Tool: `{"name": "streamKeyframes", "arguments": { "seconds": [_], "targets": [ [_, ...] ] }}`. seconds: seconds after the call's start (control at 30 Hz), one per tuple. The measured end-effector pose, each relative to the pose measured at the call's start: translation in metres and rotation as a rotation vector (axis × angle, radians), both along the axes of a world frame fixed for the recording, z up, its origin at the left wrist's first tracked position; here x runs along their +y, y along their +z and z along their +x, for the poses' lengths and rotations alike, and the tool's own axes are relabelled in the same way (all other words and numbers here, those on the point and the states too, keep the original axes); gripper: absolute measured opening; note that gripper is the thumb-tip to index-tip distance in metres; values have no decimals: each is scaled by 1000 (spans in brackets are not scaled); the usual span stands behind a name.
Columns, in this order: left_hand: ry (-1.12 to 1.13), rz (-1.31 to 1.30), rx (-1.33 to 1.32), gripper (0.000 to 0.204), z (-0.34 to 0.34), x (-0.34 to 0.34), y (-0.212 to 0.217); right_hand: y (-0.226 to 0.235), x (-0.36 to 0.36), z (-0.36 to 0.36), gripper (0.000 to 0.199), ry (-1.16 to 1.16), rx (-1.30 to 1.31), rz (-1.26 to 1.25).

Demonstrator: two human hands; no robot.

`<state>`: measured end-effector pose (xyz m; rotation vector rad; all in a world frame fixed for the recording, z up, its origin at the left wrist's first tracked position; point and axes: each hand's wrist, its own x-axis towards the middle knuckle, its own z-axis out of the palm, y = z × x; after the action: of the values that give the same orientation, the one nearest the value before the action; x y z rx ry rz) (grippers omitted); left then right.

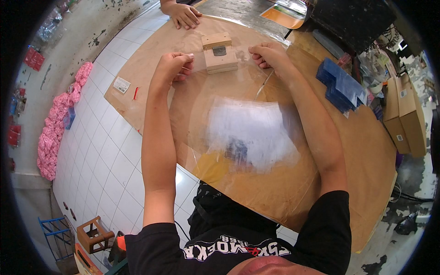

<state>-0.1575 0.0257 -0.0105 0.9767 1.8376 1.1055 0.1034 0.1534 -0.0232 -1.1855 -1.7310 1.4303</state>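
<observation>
A pale wooden block point(221, 63) with a raised back piece and a dark rectangular inset stands toward the far side of the table. A thin clear plastic film point(198, 63) spans across it, hard to make out against the brown surface. At the block's left, my left hand point(175, 67) is closed in a pinch on the film's edge. My right hand point(268, 56) pinches the film on the block's right side, thumb and forefinger together. Both forearms reach forward over the table.
Brown paper under clear plastic covers the table point(362, 169), with a bright white patch nearer me. Another person's hand point(185, 16) rests at the far edge. Blue plastic pieces point(340, 85) and cardboard boxes point(404, 114) are at right. A small red item point(136, 93) lies left.
</observation>
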Motion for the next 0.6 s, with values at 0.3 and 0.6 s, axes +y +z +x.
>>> {"name": "streamKeyframes", "arguments": {
  "seconds": [0.3, 0.6],
  "targets": [
    [3, 8, -20, 24, -1, 0, 0, -1, -1, 1, 22, 8, 18, -2],
    [25, 29, 26, 30, 1, 1, -2, -2, -3, 1, 24, 0, 29, 28]
  ]
}}
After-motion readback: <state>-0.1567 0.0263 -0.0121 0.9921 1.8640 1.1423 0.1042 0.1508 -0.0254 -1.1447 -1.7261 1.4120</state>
